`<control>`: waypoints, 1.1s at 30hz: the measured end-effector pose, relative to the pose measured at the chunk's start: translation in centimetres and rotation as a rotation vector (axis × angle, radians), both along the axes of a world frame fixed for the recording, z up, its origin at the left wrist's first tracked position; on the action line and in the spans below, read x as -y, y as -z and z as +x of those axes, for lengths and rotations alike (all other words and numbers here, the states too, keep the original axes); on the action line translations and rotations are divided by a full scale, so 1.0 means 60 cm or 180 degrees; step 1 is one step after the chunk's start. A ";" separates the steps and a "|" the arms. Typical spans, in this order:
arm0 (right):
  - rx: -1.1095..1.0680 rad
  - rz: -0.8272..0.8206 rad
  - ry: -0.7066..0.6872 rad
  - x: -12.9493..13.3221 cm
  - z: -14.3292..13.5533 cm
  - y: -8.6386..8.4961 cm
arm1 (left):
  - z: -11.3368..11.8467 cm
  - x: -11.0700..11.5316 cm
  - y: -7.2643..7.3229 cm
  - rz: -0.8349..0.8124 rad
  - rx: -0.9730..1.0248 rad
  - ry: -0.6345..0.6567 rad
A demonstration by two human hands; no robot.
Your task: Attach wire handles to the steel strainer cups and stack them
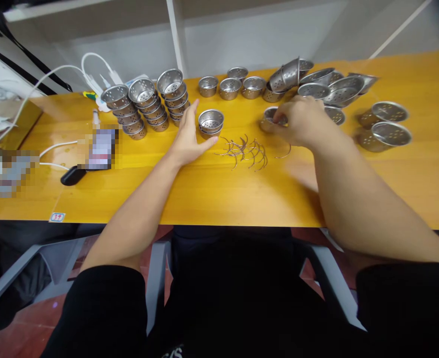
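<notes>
My left hand [189,139] is spread, thumb and fingers apart, at the left side of a short stack of perforated metal cups [211,122]; it grips nothing. My right hand [297,122] has its fingers closed on the rim of a small metal cup [268,119] standing on the table, and partly covers it. Between the hands lies a loose pile of thin curved wires [244,151]. One separate curved wire [284,151] lies just below my right hand.
Tall leaning cup stacks [143,107] stand at the left. Small cups [230,88] line the back; larger strainers [341,89] pile up behind my right hand, with two more cups [385,135] at the right. A phone [102,149] and cables lie left on the table [223,204].
</notes>
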State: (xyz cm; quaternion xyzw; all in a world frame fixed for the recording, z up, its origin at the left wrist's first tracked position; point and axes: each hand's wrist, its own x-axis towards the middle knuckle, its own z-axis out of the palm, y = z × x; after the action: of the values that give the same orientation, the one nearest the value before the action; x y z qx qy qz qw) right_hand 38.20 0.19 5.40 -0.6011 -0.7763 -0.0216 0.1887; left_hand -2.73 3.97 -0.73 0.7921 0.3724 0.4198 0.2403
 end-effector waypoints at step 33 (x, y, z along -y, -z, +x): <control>-0.1816 0.0030 -0.1705 0.099 -0.163 -0.035 | 0.025 0.071 -0.086 0.0031 0.0013 0.0496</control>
State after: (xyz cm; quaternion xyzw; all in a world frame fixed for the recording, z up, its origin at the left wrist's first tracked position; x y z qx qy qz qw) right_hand 28.43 -5.73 7.51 -0.3582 -0.8219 0.1929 0.3986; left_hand -1.25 -0.31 4.44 0.8189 0.3071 0.4033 0.2692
